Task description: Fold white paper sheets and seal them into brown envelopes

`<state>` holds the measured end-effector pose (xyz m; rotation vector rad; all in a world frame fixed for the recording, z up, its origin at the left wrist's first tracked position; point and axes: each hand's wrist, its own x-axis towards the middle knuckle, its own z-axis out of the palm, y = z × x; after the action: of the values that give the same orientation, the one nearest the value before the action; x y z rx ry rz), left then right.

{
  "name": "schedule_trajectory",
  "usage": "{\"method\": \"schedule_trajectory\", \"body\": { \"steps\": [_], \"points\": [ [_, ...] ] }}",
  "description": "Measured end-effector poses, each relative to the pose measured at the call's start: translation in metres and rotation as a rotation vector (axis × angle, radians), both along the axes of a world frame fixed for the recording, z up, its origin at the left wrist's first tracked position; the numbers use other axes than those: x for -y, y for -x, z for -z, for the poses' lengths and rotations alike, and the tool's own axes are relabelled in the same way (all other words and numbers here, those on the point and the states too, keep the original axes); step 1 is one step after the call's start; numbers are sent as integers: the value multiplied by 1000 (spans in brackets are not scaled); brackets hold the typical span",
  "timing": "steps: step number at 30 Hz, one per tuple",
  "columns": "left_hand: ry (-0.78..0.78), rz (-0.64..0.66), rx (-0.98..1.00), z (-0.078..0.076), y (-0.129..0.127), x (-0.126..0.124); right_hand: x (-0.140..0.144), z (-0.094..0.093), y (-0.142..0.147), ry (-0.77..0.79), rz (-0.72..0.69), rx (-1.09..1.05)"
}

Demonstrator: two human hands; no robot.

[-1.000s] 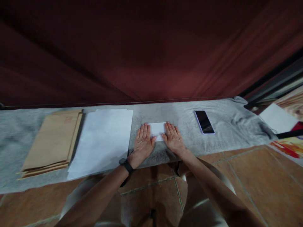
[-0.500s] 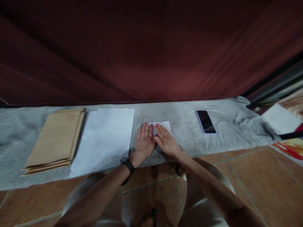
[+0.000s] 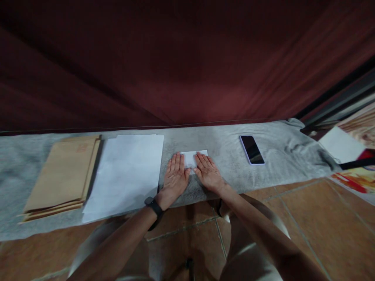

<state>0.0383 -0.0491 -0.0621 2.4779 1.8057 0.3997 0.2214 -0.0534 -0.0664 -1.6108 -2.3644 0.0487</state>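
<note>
A small folded white paper lies on a grey cloth spread over the floor. My left hand presses flat on the paper's left part, fingers straight and together. My right hand lies flat on its right part, fingers spread slightly. A narrow strip of paper shows between the two hands. A black band sits on my left wrist. Neither hand grips anything.
Left of my hands lies a stack of white sheets, and further left a pile of brown envelopes. A dark phone rests on the cloth to the right. A dark red curtain hangs behind. Tiled floor runs in front.
My hands were apart on the paper, came together at its middle, and have now slid a little apart again. The paper stays in place.
</note>
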Motion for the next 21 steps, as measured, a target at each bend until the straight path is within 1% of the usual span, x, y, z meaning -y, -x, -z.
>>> {"method": "schedule_trajectory", "body": {
  "steps": [4,10,12,17,19,21],
  "points": [
    [2,-9,2,-3,2,3,-2,0,-9,10,59,-16],
    [-26,-2,4,-12,6,6,-2,-1,-15,24,75,-37],
    [-36,52,24,-15,3,6,-2,-1,-15,28,75,-45],
    [-18,268,35,-16,-10,7,-2,0,-13,24,88,-45],
    [-8,307,14,-13,-12,9,-2,0,-13,25,94,-38],
    [-10,314,-4,-11,-10,9,-1,-1,-15,26,99,-30]
  ]
}}
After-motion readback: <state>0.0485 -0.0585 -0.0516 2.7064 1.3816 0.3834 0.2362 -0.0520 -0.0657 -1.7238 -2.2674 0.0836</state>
